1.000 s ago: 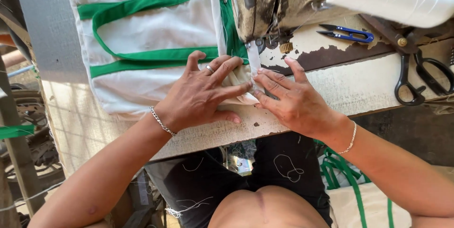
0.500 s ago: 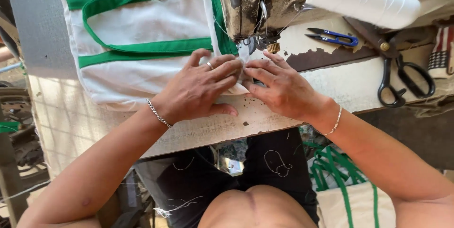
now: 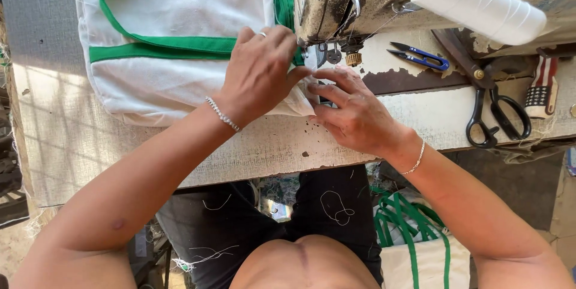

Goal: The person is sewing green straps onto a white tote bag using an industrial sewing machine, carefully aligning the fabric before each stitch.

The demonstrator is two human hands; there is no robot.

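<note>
Worn sewing table [image 3: 252,151] | white bag with green trim [image 3: 168,67] lying at machine foot | left hand [image 3: 261,76] pressing flat, fingers spread | right hand [image 3: 354,115] seemingly pinching edge | risk: fingertips nearing needle [image 3: 318,55], fabric skewing.

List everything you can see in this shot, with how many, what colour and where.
Bag: one, white cloth with green straps, on the table left of the sewing machine, under both hands.
Sewing machine: one, worn beige, top centre.
Thread cone: one, white, on the machine, top right.
Snips: one, blue, beside the machine.
Scissors: one, black handles, on the table at right.
Table: one, pale, chipped.
Straps: bundle, green, low at right by the knees.
Left hand: bracelet and ring, pressing the bag at the needle.
Right hand: bracelet, flat on the bag edge.
</note>
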